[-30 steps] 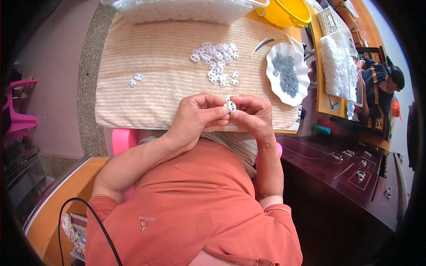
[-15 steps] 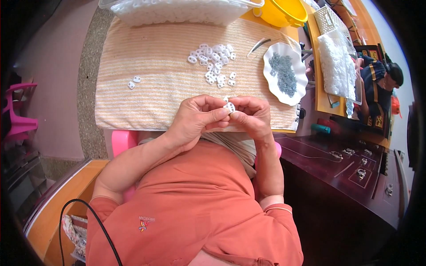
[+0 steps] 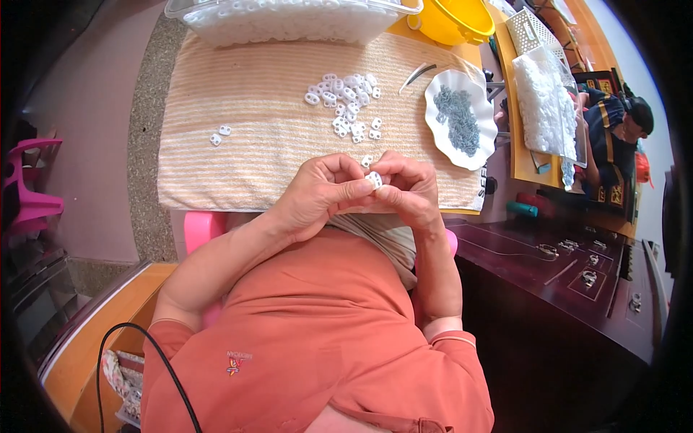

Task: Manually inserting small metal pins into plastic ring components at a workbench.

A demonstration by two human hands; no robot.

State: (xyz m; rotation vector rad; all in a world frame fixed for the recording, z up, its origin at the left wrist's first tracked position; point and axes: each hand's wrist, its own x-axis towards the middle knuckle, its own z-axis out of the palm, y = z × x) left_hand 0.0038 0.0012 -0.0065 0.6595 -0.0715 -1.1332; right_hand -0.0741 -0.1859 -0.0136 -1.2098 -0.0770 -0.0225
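My left hand [image 3: 315, 193] and my right hand [image 3: 409, 190] meet over the near edge of a striped towel [image 3: 238, 169]. Between both thumbs and forefingers is a small white two-hole plastic piece [image 3: 374, 180], its holed face partly showing. A similar white piece [image 3: 367, 160] appears just beyond the fingertips; whether it lies on the towel or touches them I cannot tell. Farther out lies a loose pile of white two-hole pieces [image 3: 349, 94]. Two more pieces [image 3: 225, 130] lie apart at left. On the right, a scalloped white plate [image 3: 435, 138] holds many tiny grey parts [image 3: 462, 128].
A clear plastic tub [image 3: 289, 30] of white pieces and a yellow basin [image 3: 449, 22] stand at the far side. Tweezers [image 3: 417, 76] lie beside the plate. Right of the table are a bag of white pieces [image 3: 540, 101], a dark panel [image 3: 520, 252] and another person [image 3: 613, 126].
The held piece has tilted slightly between my fingers, and the white piece beyond them shows more fully. My hands stay in nearly the same place.
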